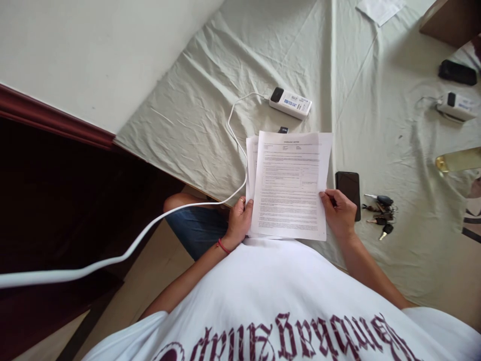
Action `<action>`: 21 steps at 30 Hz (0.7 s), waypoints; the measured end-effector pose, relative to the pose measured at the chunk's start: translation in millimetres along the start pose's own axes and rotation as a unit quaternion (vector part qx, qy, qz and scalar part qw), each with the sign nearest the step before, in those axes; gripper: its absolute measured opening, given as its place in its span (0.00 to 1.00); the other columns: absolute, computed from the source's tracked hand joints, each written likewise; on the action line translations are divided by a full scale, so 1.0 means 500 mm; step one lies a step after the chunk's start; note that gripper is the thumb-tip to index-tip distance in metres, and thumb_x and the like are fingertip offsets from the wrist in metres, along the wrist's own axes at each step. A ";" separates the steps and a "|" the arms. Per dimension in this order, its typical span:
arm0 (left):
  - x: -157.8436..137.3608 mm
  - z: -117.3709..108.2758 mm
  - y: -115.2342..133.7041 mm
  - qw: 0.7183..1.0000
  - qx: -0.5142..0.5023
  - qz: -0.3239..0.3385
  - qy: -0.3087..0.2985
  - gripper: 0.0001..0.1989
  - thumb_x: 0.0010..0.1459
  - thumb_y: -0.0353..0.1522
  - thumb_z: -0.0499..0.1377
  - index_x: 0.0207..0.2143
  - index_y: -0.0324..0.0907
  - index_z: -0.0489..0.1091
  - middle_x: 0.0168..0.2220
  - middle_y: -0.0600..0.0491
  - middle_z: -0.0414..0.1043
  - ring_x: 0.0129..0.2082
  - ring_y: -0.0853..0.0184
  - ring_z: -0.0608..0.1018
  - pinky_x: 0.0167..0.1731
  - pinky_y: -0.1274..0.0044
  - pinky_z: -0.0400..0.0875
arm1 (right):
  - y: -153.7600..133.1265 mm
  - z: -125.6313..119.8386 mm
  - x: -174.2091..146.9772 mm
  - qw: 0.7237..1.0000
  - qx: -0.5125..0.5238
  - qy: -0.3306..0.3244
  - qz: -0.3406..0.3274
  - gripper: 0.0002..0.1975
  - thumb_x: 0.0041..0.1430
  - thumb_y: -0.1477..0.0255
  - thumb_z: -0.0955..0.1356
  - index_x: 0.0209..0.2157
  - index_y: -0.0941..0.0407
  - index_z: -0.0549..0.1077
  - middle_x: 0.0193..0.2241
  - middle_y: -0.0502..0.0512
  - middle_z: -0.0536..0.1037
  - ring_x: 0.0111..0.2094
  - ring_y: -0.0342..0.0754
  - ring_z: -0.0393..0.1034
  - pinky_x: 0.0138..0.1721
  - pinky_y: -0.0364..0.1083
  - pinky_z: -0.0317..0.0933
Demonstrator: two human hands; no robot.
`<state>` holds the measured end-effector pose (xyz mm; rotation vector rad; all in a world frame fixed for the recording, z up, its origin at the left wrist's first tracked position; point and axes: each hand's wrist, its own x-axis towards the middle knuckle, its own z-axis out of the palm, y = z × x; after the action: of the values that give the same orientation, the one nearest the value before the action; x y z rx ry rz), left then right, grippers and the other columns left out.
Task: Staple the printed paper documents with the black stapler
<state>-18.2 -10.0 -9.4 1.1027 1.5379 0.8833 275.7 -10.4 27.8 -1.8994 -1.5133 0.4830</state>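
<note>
papers (pixel 291 188) in front of us, over the counter (pixel 203 120), run roughly twelve to six; we grasp their edges, left fingers (pixel 248 206) at eight o'clock, right fingers (pixel 333 199) at four, neither clearly nearer.

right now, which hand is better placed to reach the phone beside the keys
Probably the right hand: it holds the papers at their right edge, close to the phone, while the left hand is at their left edge.
</note>
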 end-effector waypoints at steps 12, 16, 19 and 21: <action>-0.008 -0.003 0.003 1.000 -0.012 -0.015 0.011 0.23 0.66 0.52 0.52 0.35 0.43 0.71 0.36 0.49 0.78 0.37 0.61 0.78 0.40 0.71 0.71 | 0.000 0.021 0.004 0.999 -0.005 -0.040 -0.037 0.12 0.66 0.60 0.67 0.34 0.52 0.78 0.30 0.52 0.80 0.30 0.48 0.73 0.36 0.47 0.66; -0.006 -0.002 0.004 1.000 0.015 0.009 -0.011 0.17 0.65 0.48 0.56 0.41 0.43 0.71 0.39 0.49 0.79 0.41 0.59 0.80 0.42 0.69 0.72 | -0.009 0.032 0.010 0.997 0.005 -0.047 -0.055 0.11 0.66 0.62 0.67 0.34 0.52 0.78 0.30 0.52 0.79 0.30 0.48 0.72 0.36 0.47 0.65; -0.010 -0.003 0.007 0.999 0.034 0.019 -0.019 0.15 0.67 0.45 0.55 0.39 0.44 0.70 0.36 0.50 0.78 0.39 0.59 0.80 0.41 0.70 0.71 | -0.010 0.044 0.014 0.998 0.004 -0.050 -0.029 0.10 0.64 0.61 0.68 0.36 0.53 0.76 0.32 0.52 0.76 0.29 0.47 0.69 0.34 0.47 0.64; -0.014 -0.005 0.011 0.998 0.044 0.022 -0.027 0.14 0.67 0.45 0.55 0.38 0.44 0.69 0.34 0.51 0.78 0.38 0.60 0.79 0.40 0.71 0.71 | -0.004 0.051 0.016 0.999 0.006 -0.051 0.006 0.13 0.61 0.59 0.69 0.40 0.53 0.75 0.36 0.54 0.75 0.30 0.47 0.67 0.34 0.48 0.66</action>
<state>-18.8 -15.1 -1.7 1.2185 1.5241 0.8163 260.1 4.2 12.0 -1.9010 -1.5620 0.6006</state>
